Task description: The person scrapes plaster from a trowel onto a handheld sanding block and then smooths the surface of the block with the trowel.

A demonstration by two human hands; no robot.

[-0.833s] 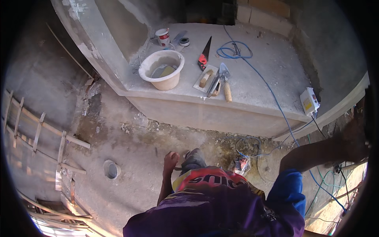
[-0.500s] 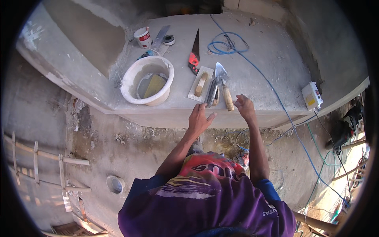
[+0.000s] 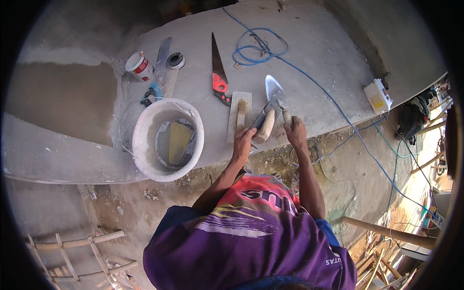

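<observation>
My left hand (image 3: 243, 141) is closed on a steel float with a pale wooden handle (image 3: 264, 125), tilted at the ledge's front edge. My right hand (image 3: 294, 130) grips the handle of a pointed trowel (image 3: 274, 90), its blade upward just beyond the float. Left of them another rectangular float (image 3: 233, 123) lies flat, with a red-handled saw (image 3: 220, 86) behind it. A white bucket (image 3: 141, 149) stands to the left, holding murky water and a yellow pad (image 3: 179, 142).
The concrete ledge (image 3: 319, 53) also carries a small pail (image 3: 139, 66), a tape roll (image 3: 175, 60), straight strips, coiled blue cable (image 3: 258, 60) and a white box (image 3: 378, 96) at right. A bamboo ladder (image 3: 104, 239) lies lower left; poles (image 3: 386, 232) lie lower right.
Both hands have risen to the ledge and closed on the float and trowel. The float now sits tilted, its handle turned up. The view has moved closer over the ledge.
</observation>
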